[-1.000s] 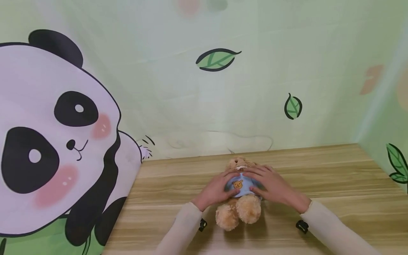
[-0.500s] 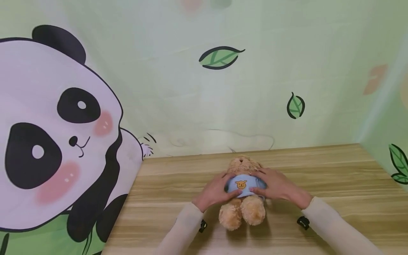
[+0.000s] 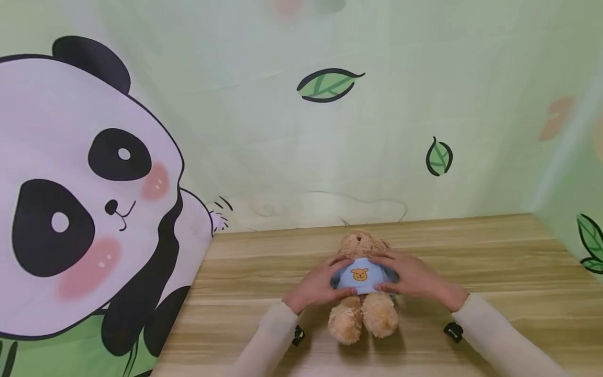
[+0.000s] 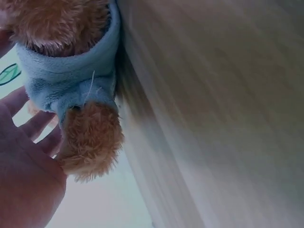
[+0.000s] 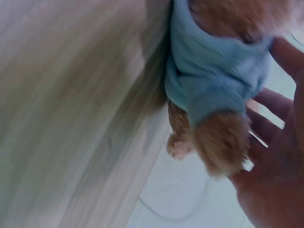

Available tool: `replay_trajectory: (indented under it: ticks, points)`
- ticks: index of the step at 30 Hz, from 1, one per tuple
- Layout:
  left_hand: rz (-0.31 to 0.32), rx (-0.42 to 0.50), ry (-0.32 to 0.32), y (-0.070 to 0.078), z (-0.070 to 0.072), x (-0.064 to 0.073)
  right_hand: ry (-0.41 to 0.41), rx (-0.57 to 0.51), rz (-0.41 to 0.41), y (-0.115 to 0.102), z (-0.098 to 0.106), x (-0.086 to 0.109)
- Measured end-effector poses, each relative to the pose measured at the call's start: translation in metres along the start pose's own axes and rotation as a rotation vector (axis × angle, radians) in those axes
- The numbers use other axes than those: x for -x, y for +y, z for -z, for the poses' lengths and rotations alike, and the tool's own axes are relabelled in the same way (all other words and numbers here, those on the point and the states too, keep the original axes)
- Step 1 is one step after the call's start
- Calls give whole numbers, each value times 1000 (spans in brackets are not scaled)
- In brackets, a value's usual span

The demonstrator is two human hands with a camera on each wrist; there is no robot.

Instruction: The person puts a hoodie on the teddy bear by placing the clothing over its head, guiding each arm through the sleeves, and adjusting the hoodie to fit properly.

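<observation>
A tan plush teddy bear point(image 3: 363, 246) in a light blue shirt point(image 3: 369, 269) with a small bear-face emblem lies on its back, feet toward me. My left hand point(image 3: 315, 283) grips the left side of its body, fingers up by the chest and thumb on the shirt's hem. On the other side my right hand point(image 3: 419, 277) holds it the same way. Each wrist view shows a furry arm poking from a blue sleeve beside the palm: one arm point(image 4: 90, 142) near the left hand, another arm point(image 5: 221, 142) near the right.
Beneath the bear is a wood-grain tabletop point(image 3: 494, 262). A pale green backdrop point(image 3: 235, 131) with printed leaves rises behind it, and a large printed panda point(image 3: 61, 131) fills the left side. Small black clips point(image 3: 454, 332) show beside the sleeves.
Both hands have drawn apart across the chest, uncovering the shirt and emblem. The bear's body has straightened and shifted slightly right in view, along with the whole scene.
</observation>
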State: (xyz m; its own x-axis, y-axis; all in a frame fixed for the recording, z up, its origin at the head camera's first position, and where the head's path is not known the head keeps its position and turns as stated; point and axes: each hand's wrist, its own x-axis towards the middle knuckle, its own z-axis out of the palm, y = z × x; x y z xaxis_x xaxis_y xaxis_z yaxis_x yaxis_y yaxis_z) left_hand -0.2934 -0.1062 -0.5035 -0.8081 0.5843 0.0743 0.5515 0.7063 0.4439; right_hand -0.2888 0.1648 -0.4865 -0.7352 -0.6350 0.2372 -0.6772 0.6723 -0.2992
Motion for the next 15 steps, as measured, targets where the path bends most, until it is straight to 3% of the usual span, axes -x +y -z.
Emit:
replay_trajectory:
  ticks: [6,15]
  points:
    - [28,-9,4,6,-4,2,-84,-117,-15,7,1,10]
    - [0,3,54,14,-1,1,-86,-104,-28,11,7,14]
